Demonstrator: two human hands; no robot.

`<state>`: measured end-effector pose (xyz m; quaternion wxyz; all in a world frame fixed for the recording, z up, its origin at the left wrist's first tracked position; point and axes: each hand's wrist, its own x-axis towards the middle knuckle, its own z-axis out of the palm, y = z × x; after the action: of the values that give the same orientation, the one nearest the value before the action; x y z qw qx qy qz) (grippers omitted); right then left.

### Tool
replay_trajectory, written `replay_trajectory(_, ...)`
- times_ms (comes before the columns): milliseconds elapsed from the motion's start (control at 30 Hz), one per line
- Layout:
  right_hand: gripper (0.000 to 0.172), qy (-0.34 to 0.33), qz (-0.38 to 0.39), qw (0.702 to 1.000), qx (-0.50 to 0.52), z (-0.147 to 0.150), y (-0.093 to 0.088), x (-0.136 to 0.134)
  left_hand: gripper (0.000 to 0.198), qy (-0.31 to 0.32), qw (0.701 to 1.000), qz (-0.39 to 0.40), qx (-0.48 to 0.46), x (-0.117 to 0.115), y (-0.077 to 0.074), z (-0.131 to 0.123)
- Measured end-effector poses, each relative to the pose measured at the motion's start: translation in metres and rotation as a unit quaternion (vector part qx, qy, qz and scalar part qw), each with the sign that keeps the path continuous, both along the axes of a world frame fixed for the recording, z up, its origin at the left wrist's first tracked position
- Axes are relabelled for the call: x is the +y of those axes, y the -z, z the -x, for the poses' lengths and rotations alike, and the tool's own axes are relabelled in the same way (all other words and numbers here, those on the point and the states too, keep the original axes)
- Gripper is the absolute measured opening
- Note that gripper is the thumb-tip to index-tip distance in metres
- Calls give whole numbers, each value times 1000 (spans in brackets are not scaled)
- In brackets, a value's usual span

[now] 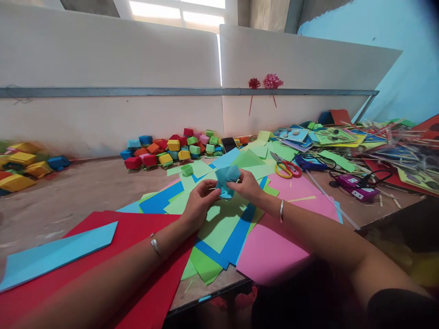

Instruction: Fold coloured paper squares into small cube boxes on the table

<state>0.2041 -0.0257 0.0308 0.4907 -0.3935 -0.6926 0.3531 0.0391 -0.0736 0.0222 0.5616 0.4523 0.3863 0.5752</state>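
A small piece of folded light-blue paper [227, 178] is held up between my two hands. My left hand [202, 198] pinches its lower left side with thumb and fingers. On the other side, my right hand [247, 185] grips the right edge, its thumb lying across the front. Below the hands lie overlapping sheets of light-green paper [219, 224], blue paper [236, 237] and pink paper [274, 246]. Just beyond my left hand stands a small folded green paper piece [187, 170].
Red-and-yellow-handled scissors [287, 168] lie right of my hands, near a blue glue gun [310, 162] and a purple power strip [356, 186]. Several folded paper boxes [173, 145] are heaped along the back board. Red paper [137, 233] and a folded light-blue strip [61, 253] lie front left.
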Motion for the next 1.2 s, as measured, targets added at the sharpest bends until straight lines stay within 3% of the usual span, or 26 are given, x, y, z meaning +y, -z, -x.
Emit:
replay_trajectory(300,21,-26,16,999,-20,1,0,-4,59,-12,998,46,-51,1,-4,0)
replay_trajectory(533,19,39,19,998,-55,1,-2,-5,53,4,997,47,-59,0,-4,-1)
replay_trajectory(733,19,38,16,997,-58,1,-6,-6,54,30,998,30,-40,0,-1,1)
replay_trajectory(1000,16,39,-10,996,-74,1,-6,-8,56,-2,1000,10,-22,-5,-6,-1)
replay_trajectory(1200,10,13,-7,998,-54,2,-2,-6,58,-14,999,43,-17,-3,-2,0)
